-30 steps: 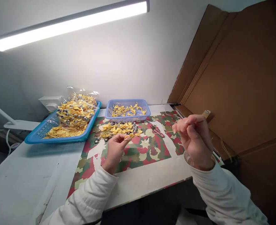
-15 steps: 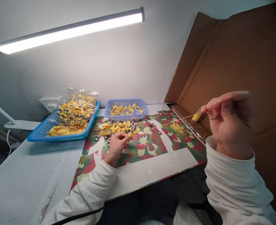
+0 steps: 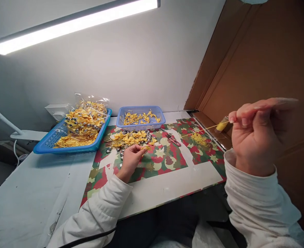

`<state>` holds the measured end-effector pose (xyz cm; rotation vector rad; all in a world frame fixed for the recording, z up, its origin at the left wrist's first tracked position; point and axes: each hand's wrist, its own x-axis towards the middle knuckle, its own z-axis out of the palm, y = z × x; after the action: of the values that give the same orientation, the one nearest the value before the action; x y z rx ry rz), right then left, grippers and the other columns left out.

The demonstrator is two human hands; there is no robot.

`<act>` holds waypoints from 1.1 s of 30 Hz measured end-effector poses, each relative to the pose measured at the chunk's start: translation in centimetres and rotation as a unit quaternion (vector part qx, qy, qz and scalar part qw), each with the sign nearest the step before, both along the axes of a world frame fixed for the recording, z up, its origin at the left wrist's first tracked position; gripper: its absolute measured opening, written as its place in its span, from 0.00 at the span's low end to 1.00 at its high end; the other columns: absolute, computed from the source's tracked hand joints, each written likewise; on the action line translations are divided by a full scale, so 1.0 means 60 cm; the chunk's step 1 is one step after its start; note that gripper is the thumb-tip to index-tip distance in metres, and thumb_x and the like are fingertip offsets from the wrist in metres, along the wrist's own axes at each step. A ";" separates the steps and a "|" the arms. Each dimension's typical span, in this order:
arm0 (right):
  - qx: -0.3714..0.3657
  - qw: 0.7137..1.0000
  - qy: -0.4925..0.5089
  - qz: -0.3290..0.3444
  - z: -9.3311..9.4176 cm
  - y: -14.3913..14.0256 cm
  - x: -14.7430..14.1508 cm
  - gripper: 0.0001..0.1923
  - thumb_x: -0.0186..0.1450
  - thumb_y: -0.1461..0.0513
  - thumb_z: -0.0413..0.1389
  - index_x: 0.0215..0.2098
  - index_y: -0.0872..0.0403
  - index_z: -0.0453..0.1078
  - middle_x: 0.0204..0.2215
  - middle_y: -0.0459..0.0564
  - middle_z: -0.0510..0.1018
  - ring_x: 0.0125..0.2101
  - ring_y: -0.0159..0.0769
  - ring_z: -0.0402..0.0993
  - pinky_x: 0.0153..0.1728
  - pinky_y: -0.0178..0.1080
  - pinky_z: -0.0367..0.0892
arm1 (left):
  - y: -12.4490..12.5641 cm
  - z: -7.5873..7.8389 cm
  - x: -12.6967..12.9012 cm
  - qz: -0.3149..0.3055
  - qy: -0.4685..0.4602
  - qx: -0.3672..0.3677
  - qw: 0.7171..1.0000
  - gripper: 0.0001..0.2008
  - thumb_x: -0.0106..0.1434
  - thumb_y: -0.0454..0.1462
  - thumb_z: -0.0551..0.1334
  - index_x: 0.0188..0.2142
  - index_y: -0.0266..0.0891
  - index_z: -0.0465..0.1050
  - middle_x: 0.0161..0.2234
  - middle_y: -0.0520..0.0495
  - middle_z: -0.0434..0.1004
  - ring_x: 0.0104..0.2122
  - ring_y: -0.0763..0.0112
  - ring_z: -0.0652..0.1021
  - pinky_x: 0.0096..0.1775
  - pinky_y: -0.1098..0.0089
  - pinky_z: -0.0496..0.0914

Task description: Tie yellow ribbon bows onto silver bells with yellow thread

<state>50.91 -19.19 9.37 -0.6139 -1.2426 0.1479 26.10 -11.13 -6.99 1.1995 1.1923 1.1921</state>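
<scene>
The largest item is the brown cardboard panel point(image 3: 257, 62), standing at the right side of the white table point(image 3: 25, 193) and leaning against the wall. A patterned mat point(image 3: 167, 162) in red, green and cream covers the centre of the table. At the far left of the table sits a blue tray point(image 3: 51, 146) holding a clear bag of yellow bows and silver bells point(image 3: 83, 119). Just beside it, toward the wall, stands a smaller blue basket point(image 3: 141, 119) containing loose yellow bows. In front of the basket, on the mat, lies a pile of bows and bells point(image 3: 131, 138). Small pink snips point(image 3: 173, 140) lie on the mat to the right of the pile, and a tangle of gold thread point(image 3: 198, 140) lies farther right, near the cardboard. The right hand point(image 3: 257, 137) is raised well above the table edge, thumb and forefinger closed in a pinch on a gold thread point(image 3: 201, 130), which runs taut from the fingertips down toward the tangle; a small yellow spool point(image 3: 221, 125) sits on the thread just beside the fingertips. The left hand point(image 3: 130, 160) rests on the mat at the near edge of the pile, fingers curled and pinched shut on a small yellow bow point(image 3: 144, 148)
</scene>
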 end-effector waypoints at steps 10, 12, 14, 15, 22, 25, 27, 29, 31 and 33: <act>-0.199 0.971 -0.022 0.134 -0.089 0.064 -0.006 0.06 0.68 0.55 0.53 0.36 0.48 0.66 0.17 0.38 0.59 0.18 0.28 0.59 0.21 0.35 0.61 | -0.008 0.000 0.003 -0.063 0.014 -0.046 0.997 0.10 0.52 0.41 0.66 0.29 0.38 0.70 0.21 0.57 0.67 0.18 0.79 0.65 0.20 0.78 0.59; -0.236 0.957 -0.029 0.165 -0.111 0.077 -0.012 0.05 0.68 0.57 0.53 0.38 0.48 0.65 0.18 0.39 0.63 0.19 0.28 0.62 0.23 0.34 0.63 | -0.012 0.003 0.004 -0.074 0.023 -0.044 0.996 0.10 0.53 0.42 0.66 0.30 0.38 0.71 0.23 0.55 0.69 0.20 0.78 0.67 0.21 0.78 0.61; -0.275 0.939 -0.049 0.199 -0.137 0.086 -0.026 0.06 0.68 0.57 0.52 0.42 0.49 0.64 0.21 0.39 0.69 0.21 0.29 0.66 0.26 0.35 0.66 | -0.016 0.007 0.005 -0.085 0.030 -0.046 0.995 0.11 0.54 0.43 0.66 0.29 0.38 0.72 0.23 0.54 0.69 0.21 0.77 0.68 0.22 0.77 0.62; -0.301 0.927 -0.065 0.215 -0.153 0.088 -0.036 0.07 0.69 0.57 0.51 0.43 0.49 0.63 0.22 0.40 0.72 0.23 0.29 0.69 0.28 0.36 0.68 | -0.018 0.008 0.005 -0.089 0.029 -0.053 0.994 0.12 0.54 0.44 0.67 0.28 0.37 0.73 0.23 0.53 0.70 0.21 0.77 0.69 0.22 0.77 0.63; -0.421 0.855 -0.168 0.250 -0.264 0.077 -0.113 0.06 0.69 0.61 0.49 0.35 0.53 0.64 0.23 0.44 0.75 0.24 0.30 0.72 0.27 0.33 0.67 | -0.029 0.007 0.010 -0.079 -0.006 -0.118 0.990 0.17 0.44 0.43 0.74 0.31 0.36 0.79 0.24 0.48 0.78 0.24 0.70 0.76 0.27 0.71 0.72; -0.416 0.860 -0.225 0.194 -0.275 0.070 -0.118 0.05 0.67 0.64 0.50 0.32 0.53 0.64 0.19 0.42 0.71 0.20 0.28 0.67 0.23 0.31 0.61 | -0.032 0.006 0.013 -0.075 -0.007 -0.114 0.991 0.16 0.42 0.42 0.74 0.30 0.36 0.78 0.23 0.49 0.78 0.23 0.69 0.77 0.27 0.71 0.72; -0.408 0.863 -0.242 0.173 -0.274 0.067 -0.115 0.06 0.66 0.65 0.50 0.30 0.53 0.63 0.17 0.40 0.69 0.18 0.27 0.63 0.21 0.31 0.57 | -0.034 0.007 0.014 -0.068 -0.003 -0.111 0.992 0.15 0.42 0.41 0.74 0.28 0.36 0.77 0.22 0.49 0.77 0.23 0.70 0.76 0.26 0.71 0.72; -0.402 0.866 -0.251 0.159 -0.272 0.064 -0.113 0.07 0.65 0.66 0.50 0.29 0.53 0.63 0.17 0.40 0.68 0.17 0.26 0.60 0.20 0.31 0.55 | -0.036 0.008 0.014 -0.056 0.009 -0.106 0.993 0.14 0.43 0.41 0.73 0.27 0.36 0.77 0.21 0.49 0.77 0.21 0.71 0.75 0.24 0.72 0.71; -0.396 0.868 -0.259 0.151 -0.273 0.061 -0.112 0.06 0.65 0.66 0.50 0.29 0.53 0.62 0.19 0.41 0.70 0.17 0.26 0.60 0.20 0.31 0.55 | -0.037 0.010 0.014 -0.045 0.023 -0.096 0.994 0.13 0.44 0.41 0.72 0.26 0.36 0.76 0.20 0.50 0.76 0.20 0.72 0.74 0.23 0.73 0.69; -0.390 0.869 -0.267 0.148 -0.274 0.058 -0.114 0.06 0.64 0.67 0.50 0.29 0.52 0.62 0.20 0.42 0.71 0.17 0.25 0.59 0.21 0.31 0.56 | -0.037 0.011 0.014 -0.039 0.035 -0.087 0.995 0.12 0.44 0.42 0.72 0.25 0.36 0.76 0.20 0.49 0.75 0.20 0.72 0.74 0.22 0.74 0.68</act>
<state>44.10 -15.71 -7.07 -1.2147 -1.8192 0.8131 26.96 -13.35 -6.35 1.1528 1.2624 0.9740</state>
